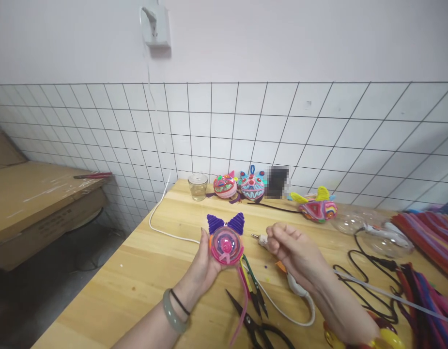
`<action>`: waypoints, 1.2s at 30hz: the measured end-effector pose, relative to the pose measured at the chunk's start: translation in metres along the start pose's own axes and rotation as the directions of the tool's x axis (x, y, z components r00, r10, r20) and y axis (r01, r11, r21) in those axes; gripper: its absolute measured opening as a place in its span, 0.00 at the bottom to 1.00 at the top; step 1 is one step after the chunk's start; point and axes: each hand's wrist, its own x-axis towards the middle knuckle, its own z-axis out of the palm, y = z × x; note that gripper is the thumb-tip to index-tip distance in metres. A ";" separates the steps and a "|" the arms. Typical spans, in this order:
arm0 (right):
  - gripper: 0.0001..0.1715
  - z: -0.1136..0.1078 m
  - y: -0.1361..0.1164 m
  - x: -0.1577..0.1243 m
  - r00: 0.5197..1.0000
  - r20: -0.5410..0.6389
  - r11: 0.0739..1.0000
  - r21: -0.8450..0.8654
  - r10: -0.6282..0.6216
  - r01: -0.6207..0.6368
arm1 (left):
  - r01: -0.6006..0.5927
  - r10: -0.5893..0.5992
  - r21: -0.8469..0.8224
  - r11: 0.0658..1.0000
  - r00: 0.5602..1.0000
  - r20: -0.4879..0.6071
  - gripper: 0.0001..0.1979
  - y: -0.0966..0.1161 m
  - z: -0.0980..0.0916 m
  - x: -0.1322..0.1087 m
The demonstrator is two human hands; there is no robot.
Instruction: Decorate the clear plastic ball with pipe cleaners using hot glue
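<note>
my left hand (205,265) is cupped round the toy (227,245), with the thumb up one side and the fingers low on it. so the toy is in my hand, over the table (115,291). it is a clear ball with a pink nose, and two purple ears (236,224) stand on top. a pink strip (245,300) hangs down from its low edge.

my right hand (292,249) is near the toy but does not touch it. its thumb and finger tips look pressed together. i see nothing between them, but a tiny bit could hide there. the glue gun (263,240) pokes out past those fingers, tip toward the toy. i cannot tell if my hand touches it.

the scissors (260,334) lie close by, next to a green and yellow tool (255,287). at the back are three more toys (253,188) and a cup (198,188).

i think the step in hand is putting the pink strip round the ball. most of it hangs loose. the next move seems to call for a bit of glue on the edge, a still left hand, and a soft press with my right fingers.
</note>
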 end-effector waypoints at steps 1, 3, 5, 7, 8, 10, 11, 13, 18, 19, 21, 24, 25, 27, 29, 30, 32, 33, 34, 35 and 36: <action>0.18 0.002 0.002 0.001 1.000 -0.002 0.995 -0.104 -0.009 0.009 | 0.008 -0.008 -0.012 1.000 1.000 0.003 0.34 0.001 0.002 0.000; 0.19 0.007 0.009 0.002 1.000 0.020 0.962 -0.271 -0.016 0.021 | 0.016 -0.016 -0.038 0.999 1.000 -0.002 0.35 0.003 0.004 -0.001; 0.20 0.014 0.017 0.004 0.998 0.053 0.944 -0.328 -0.027 0.043 | 0.025 -0.026 -0.062 0.998 1.000 -0.006 0.34 0.003 0.004 -0.001; 0.22 0.020 0.024 0.006 0.995 0.089 0.938 -0.340 -0.039 0.067 | 0.039 -0.039 -0.072 0.997 0.999 -0.001 0.34 0.002 0.004 -0.001; 0.22 0.023 0.027 0.006 0.994 0.105 0.933 -0.351 -0.041 0.076 | 0.047 -0.046 -0.073 0.996 0.999 0.005 0.33 0.001 0.003 -0.001; 0.21 0.027 0.030 0.006 0.990 0.133 0.917 -0.386 -0.050 0.098 | 0.059 -0.058 -0.070 0.996 0.998 0.013 0.33 0.000 0.002 -0.001; 0.20 0.028 0.031 0.006 0.987 0.147 0.904 -0.412 -0.058 0.114 | 0.064 -0.063 -0.067 0.996 0.998 0.013 0.32 0.000 0.001 -0.001; 0.18 0.029 0.030 0.004 0.981 0.175 0.869 -0.469 -0.080 0.155 | 0.075 -0.075 -0.055 0.996 0.997 0.003 0.32 0.000 0.001 0.000; 0.19 0.017 0.019 -0.001 0.979 0.154 0.900 -0.394 -0.135 0.186 | 0.075 -0.079 -0.072 0.995 0.995 -0.058 0.31 0.003 0.005 -0.001; 0.19 0.013 0.015 -0.001 0.983 0.117 0.939 -0.298 -0.144 0.173 | 0.077 -0.083 -0.081 0.994 0.994 -0.073 0.31 0.004 0.006 -0.001; 0.18 0.006 0.009 0.001 0.989 0.023 0.986 -0.069 -0.149 0.150 | 0.091 -0.099 -0.087 0.992 0.991 -0.095 0.31 0.005 0.007 -0.001; 0.17 0.003 0.006 0.003 0.987 -0.094 0.989 0.051 -0.133 0.138 | 0.104 -0.112 -0.078 0.992 0.988 -0.105 0.31 0.005 0.006 -0.001; 0.17 0.005 0.007 0.004 0.987 -0.103 0.992 -0.001 -0.127 0.127 | 0.102 -0.109 -0.076 0.992 0.989 -0.101 0.31 0.004 0.006 -0.001; 0.17 0.012 0.013 0.004 0.992 -0.064 0.983 -0.154 -0.110 0.099 | 0.092 -0.098 -0.072 0.993 0.991 -0.086 0.31 0.002 0.004 -0.001; 0.18 0.022 0.020 0.005 0.996 0.019 0.957 -0.276 -0.086 0.088 | 0.080 -0.084 -0.060 0.995 0.994 -0.072 0.30 0.001 0.003 0.000; 0.17 0.026 0.023 0.005 0.995 0.064 0.943 -0.320 -0.070 0.087 | 0.075 -0.079 -0.053 0.996 0.994 -0.071 0.30 0.000 0.003 0.000; 0.15 0.032 0.026 0.006 0.990 0.135 0.903 -0.417 -0.049 0.101 | 0.074 -0.076 -0.037 0.997 0.993 -0.085 0.29 0.000 0.004 0.000; 0.13 0.034 0.027 0.007 0.986 0.161 0.870 -0.478 -0.049 0.121 | 0.078 -0.080 -0.028 0.997 0.992 -0.097 0.29 0.000 0.005 0.000; 0.12 0.035 0.027 0.007 0.981 0.185 0.823 -0.547 -0.060 0.154 | 0.084 -0.085 -0.015 0.996 0.990 -0.110 0.30 0.001 0.006 0.000; 0.11 0.035 0.026 0.007 0.975 0.208 0.763 -0.616 -0.082 0.196 | 0.092 -0.092 -0.005 0.996 0.989 -0.118 0.30 0.001 0.006 0.000; 0.11 0.036 0.025 0.007 0.967 0.233 0.697 -0.676 -0.107 0.240 | 0.093 -0.092 0.006 0.996 0.988 -0.126 0.30 0.001 0.007 0.000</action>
